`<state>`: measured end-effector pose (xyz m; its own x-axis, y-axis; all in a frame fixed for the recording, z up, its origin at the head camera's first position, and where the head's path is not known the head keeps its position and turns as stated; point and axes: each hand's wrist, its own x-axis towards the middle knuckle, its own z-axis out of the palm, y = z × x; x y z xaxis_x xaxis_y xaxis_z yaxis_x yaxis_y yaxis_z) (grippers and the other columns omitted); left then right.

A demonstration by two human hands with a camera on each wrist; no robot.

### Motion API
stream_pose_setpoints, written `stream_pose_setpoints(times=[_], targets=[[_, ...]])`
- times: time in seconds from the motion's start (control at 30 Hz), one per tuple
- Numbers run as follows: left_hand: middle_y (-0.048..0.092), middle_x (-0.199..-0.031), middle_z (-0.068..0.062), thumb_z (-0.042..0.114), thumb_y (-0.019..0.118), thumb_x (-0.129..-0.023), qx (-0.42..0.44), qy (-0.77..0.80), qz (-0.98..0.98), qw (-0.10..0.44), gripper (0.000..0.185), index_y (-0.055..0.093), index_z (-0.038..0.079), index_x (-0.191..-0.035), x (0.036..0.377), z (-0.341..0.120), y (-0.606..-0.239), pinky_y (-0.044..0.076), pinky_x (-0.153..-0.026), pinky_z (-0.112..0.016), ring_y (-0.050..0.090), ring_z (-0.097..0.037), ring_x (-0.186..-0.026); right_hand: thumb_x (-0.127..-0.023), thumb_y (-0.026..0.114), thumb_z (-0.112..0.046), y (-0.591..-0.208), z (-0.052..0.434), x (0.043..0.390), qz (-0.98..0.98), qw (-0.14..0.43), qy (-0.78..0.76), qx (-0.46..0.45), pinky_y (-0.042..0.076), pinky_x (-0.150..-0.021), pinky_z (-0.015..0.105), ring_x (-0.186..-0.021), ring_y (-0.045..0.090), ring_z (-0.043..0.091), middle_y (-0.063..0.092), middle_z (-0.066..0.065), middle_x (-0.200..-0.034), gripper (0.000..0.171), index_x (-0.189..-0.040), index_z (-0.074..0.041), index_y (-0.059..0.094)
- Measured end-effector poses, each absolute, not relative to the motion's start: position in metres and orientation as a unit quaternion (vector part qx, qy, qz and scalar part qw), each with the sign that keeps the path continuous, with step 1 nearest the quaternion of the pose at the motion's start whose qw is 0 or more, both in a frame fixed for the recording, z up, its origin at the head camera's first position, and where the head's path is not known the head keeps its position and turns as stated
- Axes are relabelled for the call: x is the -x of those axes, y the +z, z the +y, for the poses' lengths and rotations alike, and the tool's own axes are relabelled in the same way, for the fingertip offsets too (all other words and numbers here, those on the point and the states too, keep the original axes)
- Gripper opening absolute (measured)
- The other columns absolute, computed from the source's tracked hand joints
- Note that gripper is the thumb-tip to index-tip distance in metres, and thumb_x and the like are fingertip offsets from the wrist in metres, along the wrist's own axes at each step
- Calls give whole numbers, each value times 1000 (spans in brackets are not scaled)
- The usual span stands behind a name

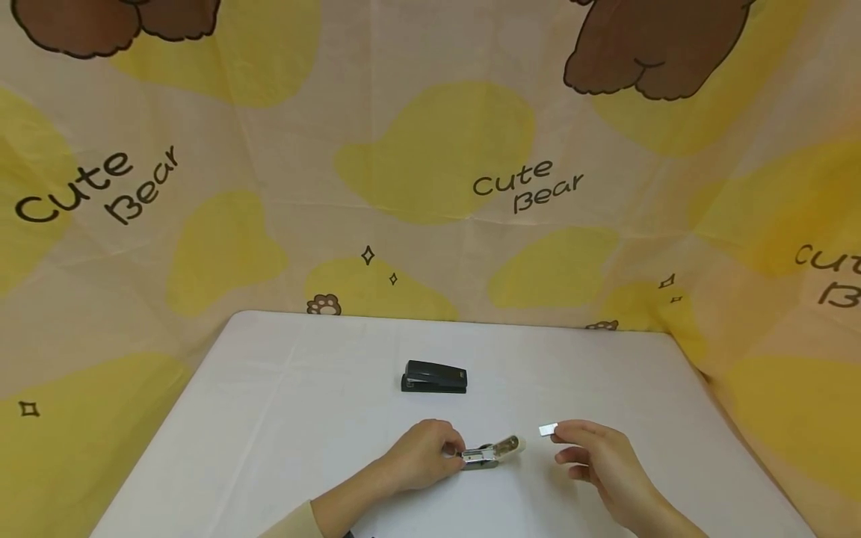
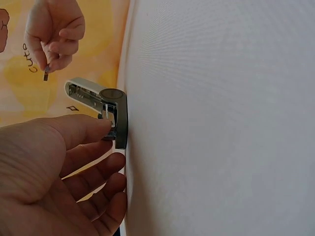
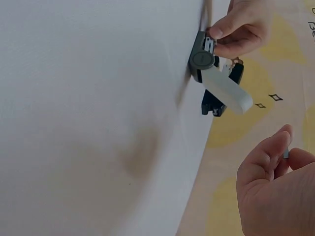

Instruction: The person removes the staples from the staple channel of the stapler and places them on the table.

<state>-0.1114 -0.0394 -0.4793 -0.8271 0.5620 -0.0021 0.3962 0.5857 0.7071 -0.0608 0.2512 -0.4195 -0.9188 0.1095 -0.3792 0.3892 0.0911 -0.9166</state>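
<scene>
A small grey-and-white stapler (image 1: 480, 457) sits on the white table, its top arm swung up and back toward the right. My left hand (image 1: 424, 452) pinches its left end between thumb and forefinger; in the left wrist view the thumb lies over the open staple channel (image 2: 109, 115). To the right, my right hand (image 1: 605, 456) is raised above the table and pinches a short silver strip of staples (image 1: 548, 430) between thumb and fingers. The right wrist view shows only a sliver of the strip (image 3: 286, 153), the rest hidden by the fingers.
A black stapler (image 1: 436, 377) lies closed on the table (image 1: 323, 388), behind the small one. A yellow-and-beige curtain (image 1: 430, 149) printed with bears hangs along the table's back and sides.
</scene>
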Motion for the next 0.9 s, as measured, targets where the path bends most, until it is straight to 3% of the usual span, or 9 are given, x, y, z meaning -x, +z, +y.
stream_pose_setpoints(times=[0.53, 0.77, 0.9], targets=[[66, -90, 17, 19, 83, -88, -276, 369, 880, 114, 11, 80, 16, -99, 113, -40, -481, 50, -83, -30, 57, 0, -88, -102, 68, -23, -439, 303, 68, 759, 88, -609, -214, 58, -74, 33, -87, 72, 19, 73, 2, -107, 27, -117, -1, 73], [65, -88, 17, 18, 83, -87, -279, 369, 880, 111, 11, 80, 15, -97, 113, -39, -480, 49, -82, -28, 56, 0, -86, -100, 70, -26, -450, 322, 71, 781, 102, -576, -218, 57, -76, 33, -92, 70, 18, 72, 0, -107, 39, -123, 5, 70], [66, -88, 17, 17, 83, -87, -278, 369, 880, 110, 10, 80, 15, -97, 113, -39, -480, 49, -81, -28, 56, 0, -86, -100, 70, -27, -456, 328, 73, 783, 113, -569, -225, 56, -73, 32, -88, 69, 18, 73, 0, -100, 35, -118, 3, 73]])
